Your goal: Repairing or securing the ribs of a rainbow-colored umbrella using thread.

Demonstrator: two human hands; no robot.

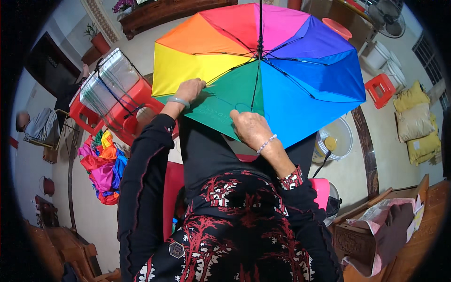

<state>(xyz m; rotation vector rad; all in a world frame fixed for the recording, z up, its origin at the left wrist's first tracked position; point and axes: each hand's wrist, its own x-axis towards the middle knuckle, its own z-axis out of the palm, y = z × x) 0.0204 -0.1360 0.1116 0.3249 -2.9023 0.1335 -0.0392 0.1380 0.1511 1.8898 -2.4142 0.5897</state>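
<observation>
A rainbow umbrella canopy (300, 113) lies spread over my lap, its inside facing up, with dark ribs running out from a black shaft (260, 28). Over the green panel (225, 101), near its border with the yellow one, my left hand (189, 90) is closed in a pinch; a thin pale tip shows at its fingers. My right hand (253, 129) is closed at the green panel's near edge, close to a rib, and what it grips is hidden. A fine dark thread (221, 99) curves across the green cloth between the two hands.
Colourful folded cloth (105, 169) is piled at the left, below red stools (134, 122) bearing a clear plastic-wrapped bundle (110, 77). To the right are a white bucket (340, 138), a red stool (379, 89) and yellow sacks (416, 122). Another person (42, 122) is at the far left.
</observation>
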